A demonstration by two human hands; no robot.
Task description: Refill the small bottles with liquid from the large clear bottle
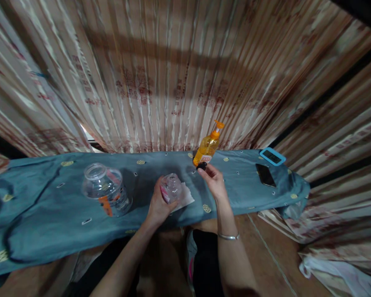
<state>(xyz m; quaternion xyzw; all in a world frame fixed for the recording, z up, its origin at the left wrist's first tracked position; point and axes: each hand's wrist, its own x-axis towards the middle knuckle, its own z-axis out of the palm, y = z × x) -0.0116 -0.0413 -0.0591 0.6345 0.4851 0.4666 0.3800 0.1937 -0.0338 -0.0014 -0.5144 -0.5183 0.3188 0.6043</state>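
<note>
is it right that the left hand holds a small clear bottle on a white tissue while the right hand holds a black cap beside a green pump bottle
Not quite: the pump bottle is orange, as the head view shows. The rest stands: the left hand holds the small clear bottle on the white tissue, and the right hand holds the black cap beside it.

Domestic interior, most likely a room in a home. Long pleated curtains (185,74) in a beige and red pattern hang across the whole back and run down the right side. In front of them stands a narrow table (49,231) draped in a blue-grey patterned cloth. On it lie household items: an orange pump bottle (207,146), a large clear jar (106,189), a dark phone (265,174) and a small blue-framed digital display (272,156). The floor (266,255) is reddish-brown tile. White fabric (343,272) is heaped at lower right.
</note>
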